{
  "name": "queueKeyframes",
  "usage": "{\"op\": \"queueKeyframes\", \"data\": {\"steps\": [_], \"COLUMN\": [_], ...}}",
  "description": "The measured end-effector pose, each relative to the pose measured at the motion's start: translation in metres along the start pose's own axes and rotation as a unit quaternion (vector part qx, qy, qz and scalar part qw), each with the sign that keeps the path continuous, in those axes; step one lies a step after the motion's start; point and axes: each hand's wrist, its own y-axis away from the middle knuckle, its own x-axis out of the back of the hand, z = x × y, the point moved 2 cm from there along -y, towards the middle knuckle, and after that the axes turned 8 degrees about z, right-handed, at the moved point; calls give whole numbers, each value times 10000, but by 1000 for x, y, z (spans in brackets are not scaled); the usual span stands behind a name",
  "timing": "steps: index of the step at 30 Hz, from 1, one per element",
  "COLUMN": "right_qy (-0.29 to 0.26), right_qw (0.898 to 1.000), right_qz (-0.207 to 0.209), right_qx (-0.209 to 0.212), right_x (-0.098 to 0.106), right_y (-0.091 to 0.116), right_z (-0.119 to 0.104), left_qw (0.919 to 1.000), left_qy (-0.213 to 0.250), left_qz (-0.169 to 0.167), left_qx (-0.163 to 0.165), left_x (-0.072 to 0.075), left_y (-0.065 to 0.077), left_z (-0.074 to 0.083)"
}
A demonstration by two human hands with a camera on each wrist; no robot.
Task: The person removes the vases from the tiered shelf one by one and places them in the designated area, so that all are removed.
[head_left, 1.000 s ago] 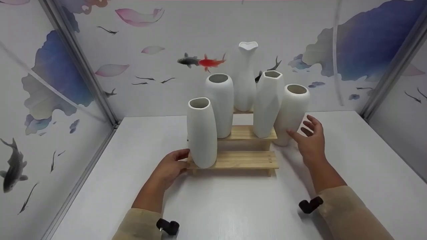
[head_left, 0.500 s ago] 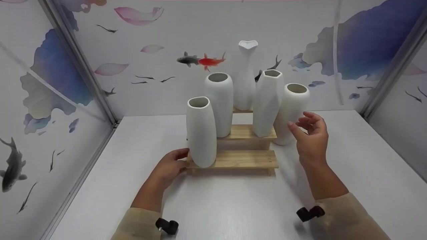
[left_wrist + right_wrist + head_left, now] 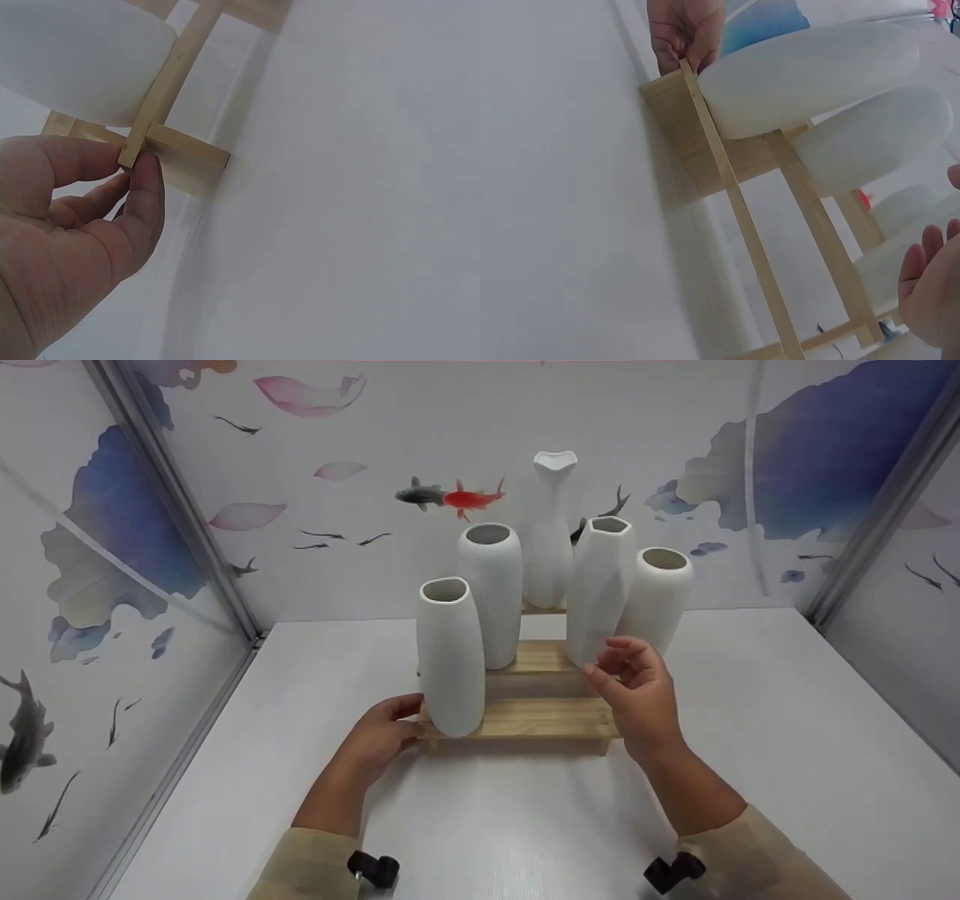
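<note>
My left hand [image 3: 382,735] pinches the left end of the lowest step of a tiered wooden plant stand [image 3: 547,718]; in the left wrist view the thumb and fingers [image 3: 146,196] close on the board's end. Just beside them a white tapered vase [image 3: 452,660] stands on that step. My right hand [image 3: 641,697], fingers loosely bent and holding nothing, hovers at the stand's right side. It overlaps the base of a faceted white vase [image 3: 600,585] on the middle step and hides the foot of a rounded white vase [image 3: 656,600] to the right of the stand.
Another rounded vase [image 3: 491,592] stands at the left of the middle step. A tall vase with a wavy rim [image 3: 551,532] is on the top step. White panels [image 3: 337,577] printed with fish and petals enclose the white table [image 3: 495,825].
My right hand has come away from the rounded vase on the right and moved left and slightly down, in front of the stand's right end. The left hand keeps its hold.
</note>
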Motion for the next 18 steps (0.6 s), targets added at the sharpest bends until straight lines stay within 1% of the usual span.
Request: {"op": "queueKeyframes", "data": {"steps": [4,7,10,18], "right_qy": [-81,99,242,196], "right_qw": [9979,9931,9874,9761], "right_qz": [-578,-1041,-1410,-1945], "right_qx": [-281,-525,-670,-947], "right_x": [-14,-25,-37,-64], "right_y": [8,12,15,22], "right_z": [5,9,13,19], "left_qw": [10000,10000,10000,10000], "left_qy": [4,-23,-67,-56], "left_qz": [-11,10,48,30], "left_qx": [-6,12,37,-22], "left_x": [0,0,1,-1], "left_y": [1,0,0,2], "left_z": [0,0,0,2]}}
